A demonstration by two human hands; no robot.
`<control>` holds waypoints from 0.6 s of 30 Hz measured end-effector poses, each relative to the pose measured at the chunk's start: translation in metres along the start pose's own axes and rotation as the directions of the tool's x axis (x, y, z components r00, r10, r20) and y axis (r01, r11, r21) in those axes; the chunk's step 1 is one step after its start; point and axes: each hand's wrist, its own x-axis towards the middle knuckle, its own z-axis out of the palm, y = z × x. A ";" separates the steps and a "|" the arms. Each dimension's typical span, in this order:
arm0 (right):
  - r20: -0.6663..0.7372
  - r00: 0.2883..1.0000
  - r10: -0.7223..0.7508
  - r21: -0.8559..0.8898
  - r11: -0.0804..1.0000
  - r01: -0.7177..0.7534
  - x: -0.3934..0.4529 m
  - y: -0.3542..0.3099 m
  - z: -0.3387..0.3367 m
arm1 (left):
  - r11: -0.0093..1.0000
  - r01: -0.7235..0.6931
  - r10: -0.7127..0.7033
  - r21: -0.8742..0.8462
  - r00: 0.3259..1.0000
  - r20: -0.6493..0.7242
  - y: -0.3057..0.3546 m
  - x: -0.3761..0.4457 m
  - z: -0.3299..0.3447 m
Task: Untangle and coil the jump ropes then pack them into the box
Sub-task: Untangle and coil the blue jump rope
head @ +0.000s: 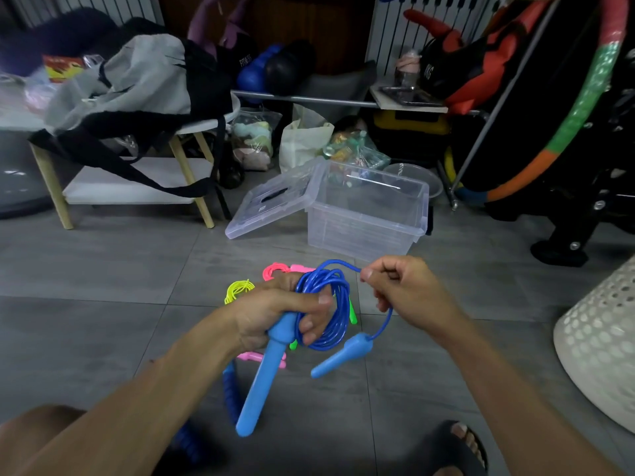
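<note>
hands (275, 314) gripping blue rope (324, 304), other ropes (238, 290) half hidden beneath

You have two hands in view, the left hand (275, 312) and the right hand (400, 286), and between them one coiled blue plastic jump rope (324, 304) with two light-blue handles. On the floor lie one yellow-green rope bundle (238, 289) and one pink rope bundle (276, 270). One clear plastic box (367, 214) stands with one clear lid (271, 204) leaning on it.
</note>
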 end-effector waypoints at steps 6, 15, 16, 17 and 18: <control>0.194 0.981 0.010 0.102 0.994 -0.030 -0.004 -0.001 0.016 | 0.993 -0.040 0.016 -0.107 0.976 -0.216 0.005 0.001 0.008; 0.406 0.911 -0.070 0.278 0.959 -0.050 -0.014 -0.008 0.020 | 0.999 -0.015 0.016 0.029 0.999 -0.032 0.006 -0.004 0.011; 0.417 0.905 -0.086 0.306 0.951 -0.051 -0.014 -0.007 0.021 | 0.999 -0.014 0.015 0.043 1.000 -0.016 0.006 -0.004 0.011; 0.420 0.903 -0.095 0.332 0.942 -0.055 -0.015 -0.009 0.023 | 0.998 -0.018 0.018 0.054 1.000 -0.010 0.006 -0.004 0.011; 0.410 0.907 -0.097 0.343 0.938 -0.055 -0.015 -0.009 0.024 | 0.998 -0.022 0.023 0.054 1.000 -0.013 0.007 -0.005 0.010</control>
